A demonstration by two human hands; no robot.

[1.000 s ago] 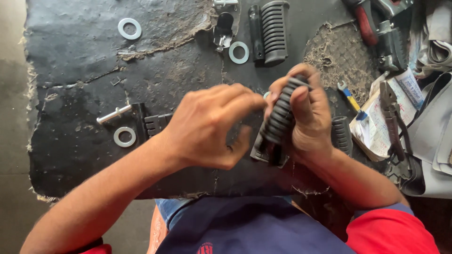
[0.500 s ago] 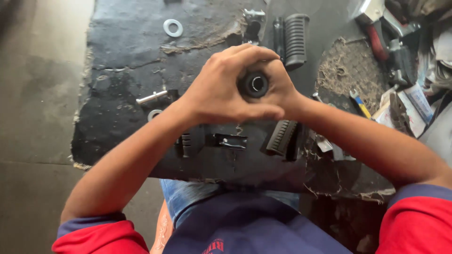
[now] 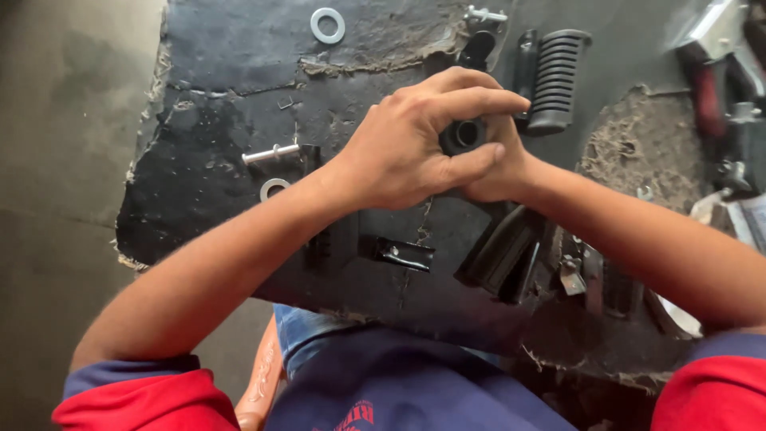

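Both my hands are wrapped together around a black ribbed rubber footrest grip [image 3: 461,133], held upright so its round open end faces me. My left hand [image 3: 415,144] lies over the top with fingers curled across it. My right hand [image 3: 503,168] is mostly hidden beneath and behind the left one. They hover above a worn black mat [image 3: 223,72]. A second ribbed rubber footrest [image 3: 554,80] lies just beyond my fingers, and another black footrest [image 3: 501,254] lies on the mat below my wrists.
A steel washer [image 3: 327,25] sits at the mat's far edge; a steel pin [image 3: 271,152] and another washer [image 3: 273,188] lie left of my left wrist. A black metal bracket [image 3: 405,254] lies near me. Red-handled tools [image 3: 710,88] and clutter fill the right side.
My hands turned the rubber grip upright from a slanted hold, so its open end now faces me. The view shifted, and my hands stay clasped on it.
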